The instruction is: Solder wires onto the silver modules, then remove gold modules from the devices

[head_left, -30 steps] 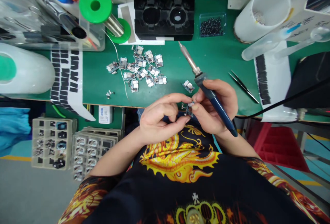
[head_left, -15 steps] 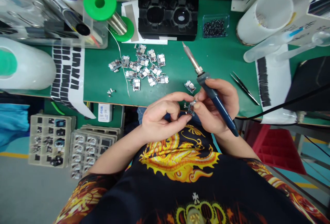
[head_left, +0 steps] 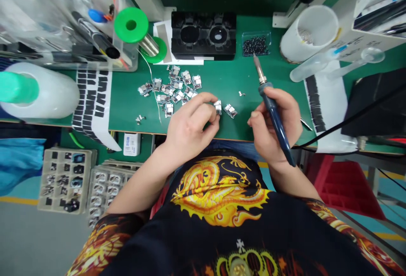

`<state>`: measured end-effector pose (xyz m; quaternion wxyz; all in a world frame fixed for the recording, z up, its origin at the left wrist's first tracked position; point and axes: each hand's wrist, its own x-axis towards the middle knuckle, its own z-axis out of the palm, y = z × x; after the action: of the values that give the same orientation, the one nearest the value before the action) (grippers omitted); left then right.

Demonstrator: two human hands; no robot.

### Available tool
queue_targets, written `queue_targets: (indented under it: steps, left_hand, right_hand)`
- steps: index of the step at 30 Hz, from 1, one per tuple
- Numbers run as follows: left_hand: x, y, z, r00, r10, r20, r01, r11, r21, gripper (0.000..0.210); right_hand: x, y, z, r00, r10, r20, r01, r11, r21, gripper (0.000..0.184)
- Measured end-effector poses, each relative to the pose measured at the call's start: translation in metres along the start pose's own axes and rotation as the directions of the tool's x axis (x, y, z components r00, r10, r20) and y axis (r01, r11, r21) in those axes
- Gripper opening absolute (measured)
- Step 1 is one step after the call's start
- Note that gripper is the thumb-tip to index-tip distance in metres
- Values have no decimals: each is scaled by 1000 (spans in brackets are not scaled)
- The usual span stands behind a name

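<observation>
Green table (head_left: 228, 79) before me; my left hand (head_left: 192, 130) pinches a small circuit board (head_left: 218, 107), just beside a loose board (head_left: 230, 111) at its three o'clock. My right hand (head_left: 268, 136) wraps around the soldering iron (head_left: 275, 119), tip (head_left: 256, 61) towards eleven o'clock, presumably to keep that end away from my fingers. The board pile (head_left: 176, 83) sits at my left hand's eleven o'clock, likely for easy reach. Blue print on the white box (head_left: 131, 144), at that hand's nine o'clock, is too small to read.
</observation>
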<state>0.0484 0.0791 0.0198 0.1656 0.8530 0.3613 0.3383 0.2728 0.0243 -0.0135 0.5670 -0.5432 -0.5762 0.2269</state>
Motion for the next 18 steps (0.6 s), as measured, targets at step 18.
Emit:
queue_targets:
  steps: [18]
  left_hand:
    - [-6, 20, 48, 999, 2, 42, -12, 973, 229, 11]
  right_hand:
    - [-2, 1, 4, 996, 13, -88, -7, 998, 62, 45]
